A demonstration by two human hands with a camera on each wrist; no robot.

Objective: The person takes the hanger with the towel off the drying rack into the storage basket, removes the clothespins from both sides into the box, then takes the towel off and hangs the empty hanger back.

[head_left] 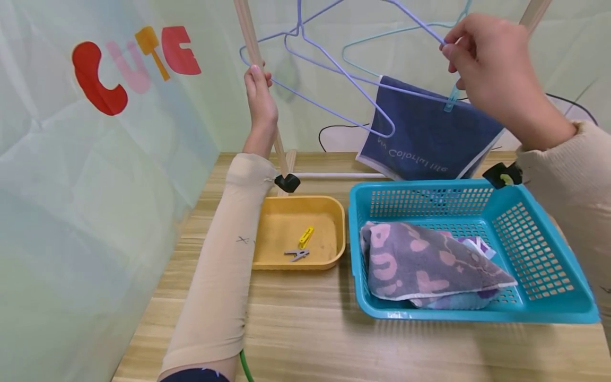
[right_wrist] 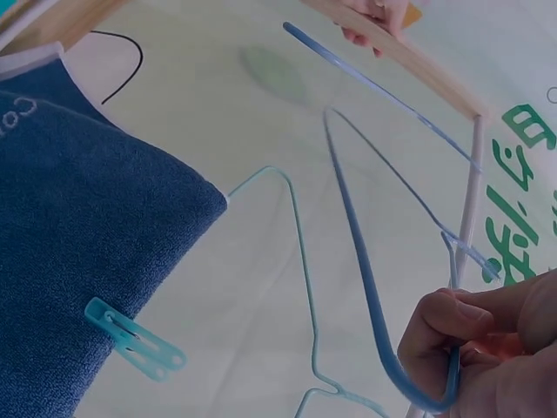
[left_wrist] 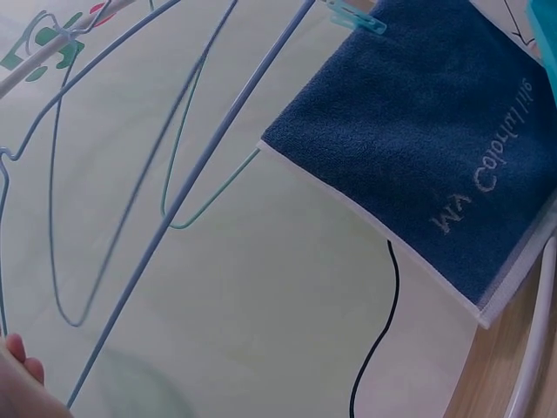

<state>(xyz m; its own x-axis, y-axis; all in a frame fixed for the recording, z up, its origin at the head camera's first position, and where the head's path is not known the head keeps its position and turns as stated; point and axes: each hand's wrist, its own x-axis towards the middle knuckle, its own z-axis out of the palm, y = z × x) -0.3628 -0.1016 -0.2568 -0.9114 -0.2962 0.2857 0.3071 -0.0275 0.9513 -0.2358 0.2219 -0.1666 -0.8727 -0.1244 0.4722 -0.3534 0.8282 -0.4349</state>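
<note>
**Pale backdrop point(head_left: 157, 132), wooden table point(head_left: 296, 329), and a held hanger point(right_wrist: 358, 237) before a hanging towel**

Pale green sheeting forms the backdrop, with cut-out letters point(head_left: 99, 78) spelling CUTE on the left side. In front of it spreads the wood-grain table. A drying rack stands there, its left upright point(head_left: 249, 32) and right upright point(head_left: 535, 13) of light wood, with a white rod point(head_left: 339, 175) running low between the two sides.

Near the rack, a blue basket point(head_left: 477, 317) with perforated walls holds a gray towel point(head_left: 420, 260) patterned in pink, lying over other cloth. Just left of the basket sits a smaller yellow tray point(head_left: 281, 225).

Behind the basket hangs a navy towel point(head_left: 425, 127), its pale lettering upside down in the head view. It is draped over the lower bar of a teal hanger point(right_wrist: 303, 252).

Nearer the person is the held hanger, lavender, raised above the table between the uprights; a second lavender hanger point(head_left: 387, 136) hangs to its left.

At the held hanger's right end, the right hand point(head_left: 501, 69) pinches the wire, thumb and fingers closed on it. The left hand point(head_left: 261, 101) grips the left upright, fingers curled round the wood.

Smallest are the clips: a teal clip point(right_wrist: 135, 340) fastened on the navy towel's upper edge, plus a yellow clip point(head_left: 306, 237) and a gray clip point(head_left: 298, 255) in the tray.
</note>
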